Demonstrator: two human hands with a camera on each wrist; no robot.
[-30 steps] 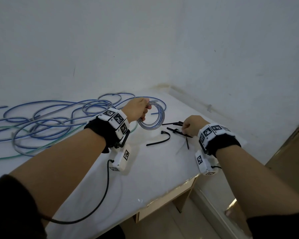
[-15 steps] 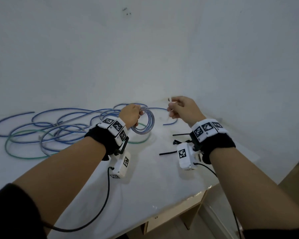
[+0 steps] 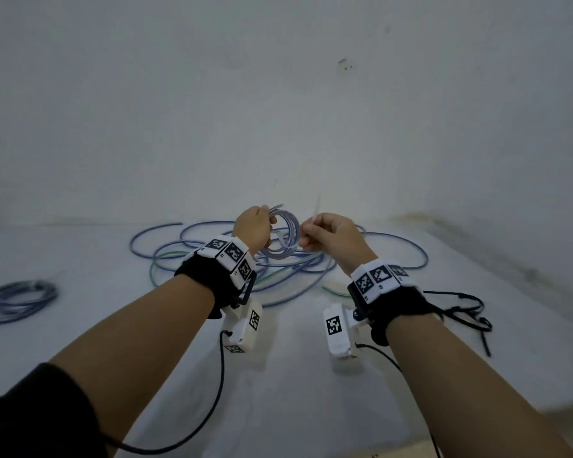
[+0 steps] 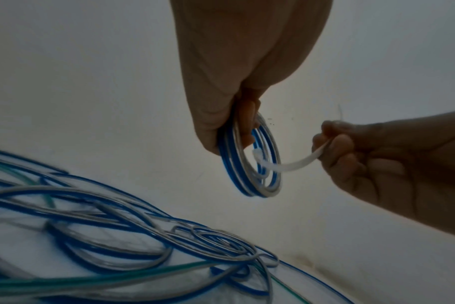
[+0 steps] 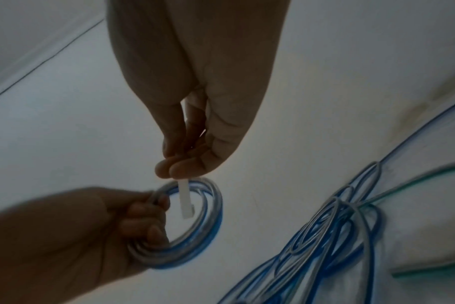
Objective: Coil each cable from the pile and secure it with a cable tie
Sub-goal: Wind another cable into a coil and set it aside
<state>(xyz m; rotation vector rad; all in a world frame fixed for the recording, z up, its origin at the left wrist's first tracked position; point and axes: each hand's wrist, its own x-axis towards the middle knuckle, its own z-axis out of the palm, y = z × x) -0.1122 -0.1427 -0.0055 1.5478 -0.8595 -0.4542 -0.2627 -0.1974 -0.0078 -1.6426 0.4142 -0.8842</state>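
Note:
My left hand (image 3: 257, 228) grips a small coil of blue-and-grey cable (image 3: 286, 234) and holds it up above the table. In the left wrist view the fingers curl round the coil (image 4: 249, 164) at its top left. My right hand (image 3: 325, 233) pinches a white cable tie (image 4: 291, 164) between thumb and fingers. The tie's head end reaches into the coil's ring (image 5: 187, 205). A loose pile of blue, grey and green cables (image 3: 232, 259) lies on the white table (image 3: 295, 375) under both hands.
A coiled blue cable bundle (image 3: 17, 300) lies at the table's far left. Several black cable ties (image 3: 467, 312) lie at the right, near the table's edge. White walls close off the back and the right side.
My right hand has moved left to the coil with the white tie, its head end now inside the ring. The view has swung left, bringing the coiled bundle into sight.

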